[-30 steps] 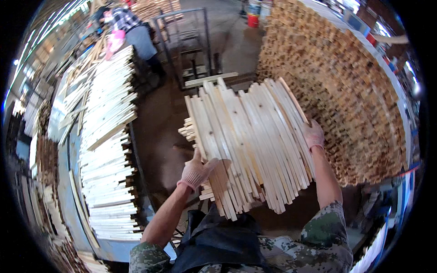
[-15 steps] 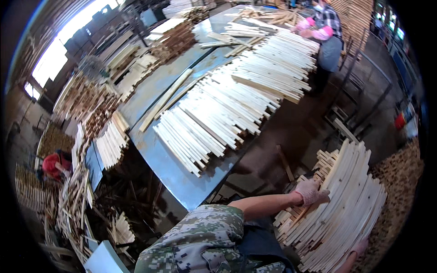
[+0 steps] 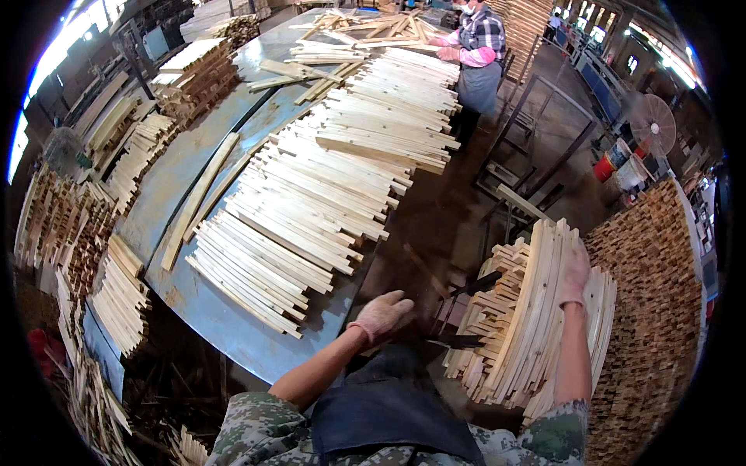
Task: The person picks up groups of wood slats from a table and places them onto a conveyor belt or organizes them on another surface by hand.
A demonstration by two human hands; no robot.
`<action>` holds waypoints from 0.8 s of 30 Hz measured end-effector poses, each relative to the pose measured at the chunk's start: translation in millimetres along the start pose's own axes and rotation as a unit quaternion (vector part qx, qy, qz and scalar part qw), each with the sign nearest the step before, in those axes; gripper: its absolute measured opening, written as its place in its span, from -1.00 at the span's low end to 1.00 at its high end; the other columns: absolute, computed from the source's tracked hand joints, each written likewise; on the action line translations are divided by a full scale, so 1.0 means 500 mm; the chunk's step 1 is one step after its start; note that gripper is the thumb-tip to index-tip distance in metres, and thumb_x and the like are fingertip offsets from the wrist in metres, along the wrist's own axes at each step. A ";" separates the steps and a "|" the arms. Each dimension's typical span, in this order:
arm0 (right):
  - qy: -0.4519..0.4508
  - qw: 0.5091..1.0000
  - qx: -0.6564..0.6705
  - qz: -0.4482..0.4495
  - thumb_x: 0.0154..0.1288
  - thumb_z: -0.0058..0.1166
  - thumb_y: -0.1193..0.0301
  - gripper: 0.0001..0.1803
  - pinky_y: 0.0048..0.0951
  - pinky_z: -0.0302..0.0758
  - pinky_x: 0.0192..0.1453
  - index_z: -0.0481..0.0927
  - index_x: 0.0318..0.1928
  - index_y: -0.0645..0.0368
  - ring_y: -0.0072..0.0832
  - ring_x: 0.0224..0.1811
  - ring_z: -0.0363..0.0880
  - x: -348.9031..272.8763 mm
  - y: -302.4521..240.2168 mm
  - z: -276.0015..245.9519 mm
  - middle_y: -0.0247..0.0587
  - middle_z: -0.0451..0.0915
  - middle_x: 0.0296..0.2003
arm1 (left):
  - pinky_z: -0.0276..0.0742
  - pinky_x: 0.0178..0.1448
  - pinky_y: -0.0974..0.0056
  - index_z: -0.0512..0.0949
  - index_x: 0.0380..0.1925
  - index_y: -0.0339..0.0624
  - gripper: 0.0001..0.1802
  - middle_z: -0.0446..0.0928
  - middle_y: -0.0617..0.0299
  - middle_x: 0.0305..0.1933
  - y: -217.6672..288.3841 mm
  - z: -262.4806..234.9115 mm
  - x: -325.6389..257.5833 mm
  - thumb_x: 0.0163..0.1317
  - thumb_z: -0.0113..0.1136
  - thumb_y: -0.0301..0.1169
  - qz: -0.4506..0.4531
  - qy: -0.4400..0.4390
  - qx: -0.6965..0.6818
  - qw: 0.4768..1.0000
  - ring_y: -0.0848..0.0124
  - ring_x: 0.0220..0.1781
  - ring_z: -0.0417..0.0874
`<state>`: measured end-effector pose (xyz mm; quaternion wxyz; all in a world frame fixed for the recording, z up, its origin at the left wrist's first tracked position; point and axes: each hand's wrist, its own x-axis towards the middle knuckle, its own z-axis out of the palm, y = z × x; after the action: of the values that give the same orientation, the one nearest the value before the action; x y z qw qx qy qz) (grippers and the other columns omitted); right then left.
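Note:
My left hand [image 3: 385,317], in a pale pink glove, is in the air between the table and the wood stack, its fingers stretched out and nothing in them. To the right, my right hand [image 3: 575,276], gloved too, lies on the upper strips of a stack of pale wooden strips [image 3: 536,311]. Its fingers look extended and slightly blurred. The stack's left side shows uneven strip ends, with dark metal prongs [image 3: 466,342] beside it. A wide layer of similar wooden strips [image 3: 303,202] covers much of the blue-grey metal table [image 3: 175,287] ahead.
A co-worker in a plaid shirt and pink gloves [image 3: 478,46] stands at the table's far end. Along my right rises a tall pile of cut wood [image 3: 645,326]. A metal frame [image 3: 536,132], a fan [image 3: 653,124] and buckets [image 3: 614,163] are farther off.
My left hand has left the stack and moved left, towards the table. The right hand has shifted from the stack's near right edge to its upper part. The view has turned right.

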<state>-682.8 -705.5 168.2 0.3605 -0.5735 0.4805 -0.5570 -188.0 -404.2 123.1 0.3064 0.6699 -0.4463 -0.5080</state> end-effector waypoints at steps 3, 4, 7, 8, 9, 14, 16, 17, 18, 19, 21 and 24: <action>-0.126 0.932 -0.339 0.016 0.57 0.04 0.30 -0.50 -0.35 0.27 0.62 0.54 0.38 0.32 -0.15 0.49 0.48 -0.064 -0.206 0.325 0.12 0.57 0.37 | 0.37 0.56 0.19 0.47 0.41 -0.40 -0.24 0.54 -0.15 0.44 -0.076 -0.085 -0.047 0.47 0.19 0.03 -0.062 0.050 -0.059 0.995 0.10 0.51 0.52; -0.165 0.918 -0.360 -0.011 0.55 0.03 0.22 -0.45 -0.30 0.33 0.58 0.56 0.35 0.36 -0.11 0.43 0.51 -0.075 -0.217 0.384 0.13 0.60 0.31 | 0.37 0.56 0.23 0.48 0.40 -0.40 -0.27 0.56 -0.13 0.43 -0.082 -0.112 -0.064 0.49 0.20 0.00 -0.084 0.058 -0.074 0.992 0.16 0.50 0.53; -0.257 0.896 -0.358 -0.058 0.51 0.03 0.08 -0.34 -0.22 0.33 0.58 0.55 0.34 0.40 0.00 0.41 0.51 -0.127 -0.192 0.553 0.17 0.58 0.33 | 0.42 0.51 0.21 0.50 0.38 -0.40 -0.29 0.60 -0.12 0.38 -0.169 -0.159 -0.075 0.49 0.20 -0.01 -0.077 0.111 -0.108 0.985 0.13 0.47 0.56; -0.288 0.883 -0.366 -0.053 0.50 0.04 0.07 -0.33 -0.23 0.32 0.59 0.55 0.34 0.41 -0.02 0.44 0.50 -0.133 -0.157 0.591 0.19 0.57 0.35 | 0.54 0.35 0.21 0.52 0.36 -0.40 -0.30 0.67 -0.07 0.26 -0.165 -0.176 -0.084 0.49 0.19 -0.01 -0.049 0.146 -0.089 0.984 0.21 0.27 0.67; -0.325 0.869 -0.370 -0.053 0.49 0.06 0.06 -0.32 -0.25 0.31 0.60 0.55 0.34 0.41 -0.04 0.46 0.49 -0.131 -0.124 0.641 0.20 0.55 0.37 | 0.62 0.07 0.24 0.62 0.20 -0.34 -0.45 0.70 0.02 0.00 -0.210 -0.177 -0.079 0.50 0.13 -0.07 -0.032 0.167 -0.124 0.978 0.31 -0.01 0.67; -0.371 0.878 -0.255 0.165 0.45 0.16 0.10 -0.26 -0.35 0.31 0.42 0.45 0.45 0.37 -0.24 0.33 0.43 -0.115 0.113 0.828 0.04 0.54 0.30 | 0.39 -0.35 0.32 0.45 -0.29 -0.10 -0.83 0.36 0.33 -0.41 -0.257 -0.226 -0.030 0.48 0.07 -0.31 -0.057 0.259 -0.253 0.930 0.49 -0.43 0.41; -0.340 0.884 -0.211 0.243 0.44 0.25 0.15 -0.22 -0.37 0.55 -0.10 0.37 0.54 0.25 -0.48 -0.17 0.58 -0.088 0.273 0.865 -0.26 0.68 -0.01 | 0.28 -0.44 0.34 0.35 -0.36 -0.02 -0.81 0.27 0.41 -0.46 -0.208 -0.258 -0.008 0.50 0.07 -0.37 -0.108 0.259 -0.417 0.864 0.56 -0.50 0.32; -0.339 0.881 -0.205 0.258 0.45 0.25 0.14 -0.20 -0.39 0.53 -0.12 0.34 0.56 0.24 -0.47 -0.20 0.56 -0.082 0.294 0.895 -0.28 0.66 -0.07 | 0.23 -0.47 0.34 0.33 -0.36 0.02 -0.79 0.24 0.43 -0.46 -0.205 -0.270 0.006 0.51 0.08 -0.39 -0.134 0.263 -0.494 0.818 0.58 -0.52 0.29; -0.336 0.878 -0.202 0.273 0.45 0.25 0.13 -0.18 -0.40 0.52 -0.15 0.31 0.58 0.23 -0.47 -0.23 0.55 -0.073 0.314 0.923 -0.30 0.64 -0.12 | 0.30 -0.47 0.34 0.40 0.32 -0.15 -0.54 0.29 0.41 -0.49 -0.261 -0.266 0.033 0.53 0.13 -0.22 -0.121 0.240 -0.541 0.797 0.54 -0.53 0.34; -0.329 0.876 -0.199 0.291 0.45 0.24 0.12 -0.16 -0.41 0.50 -0.17 0.28 0.60 0.21 -0.46 -0.26 0.53 -0.067 0.336 0.945 -0.31 0.62 -0.18 | 0.26 -0.51 0.34 0.40 0.24 -0.09 -0.63 0.27 0.42 -0.50 -0.255 -0.274 0.052 0.54 0.11 -0.23 -0.132 0.243 -0.555 0.785 0.55 -0.55 0.32; -0.298 0.886 -0.176 0.309 0.45 0.24 0.09 -0.12 -0.35 0.53 -0.13 0.23 0.62 0.20 -0.43 -0.19 0.54 -0.049 0.351 0.984 -0.25 0.59 -0.09 | 0.19 -0.58 0.33 0.41 0.08 0.02 -0.80 0.23 0.43 -0.51 -0.234 -0.286 0.088 0.57 0.09 -0.25 -0.151 0.251 -0.584 0.757 0.56 -0.60 0.29; -0.209 0.895 -0.082 0.385 0.46 0.22 0.05 -0.04 -0.20 0.61 -0.02 0.10 0.66 0.19 -0.33 0.00 0.57 -0.006 0.312 1.041 -0.10 0.55 0.18 | 0.14 -0.61 0.31 0.37 -0.13 0.10 -0.87 0.24 0.47 -0.52 -0.283 -0.278 0.140 0.61 0.04 -0.20 -0.149 0.242 -0.632 0.721 0.55 -0.62 0.27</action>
<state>-193.0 -809.5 -43.0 0.5903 -0.4745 0.6214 -0.2007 -9.1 -415.2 13.6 0.6771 0.4785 0.1732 -0.5315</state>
